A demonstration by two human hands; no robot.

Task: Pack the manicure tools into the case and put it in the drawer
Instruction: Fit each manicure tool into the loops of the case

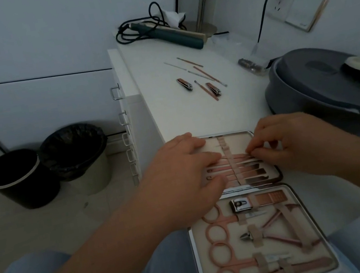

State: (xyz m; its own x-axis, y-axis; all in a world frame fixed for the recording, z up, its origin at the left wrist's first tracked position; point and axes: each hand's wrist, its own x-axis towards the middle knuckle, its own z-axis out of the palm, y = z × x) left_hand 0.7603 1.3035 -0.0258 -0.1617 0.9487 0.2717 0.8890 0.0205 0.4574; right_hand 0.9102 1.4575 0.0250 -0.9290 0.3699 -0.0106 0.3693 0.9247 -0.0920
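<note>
Right hand (295,148): fingers curled, a thin tool (244,156) is pinched at the strap in the far half of the open case (330,242). Left hand (180,172): fingers straight, pressed flat on that half's left side. Case is laid across the lap and the table (183,116) edge. Loose tools, including two nail clippers (184,84), are left farther along the table, well apart. A grey basin (308,86) is set to the right.

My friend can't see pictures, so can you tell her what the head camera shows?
Two hands work at an open manicure case: the left hand rests on its far half while the right hand pinches a thin tool into the strap. More loose tools lie farther back on the white table.
</note>
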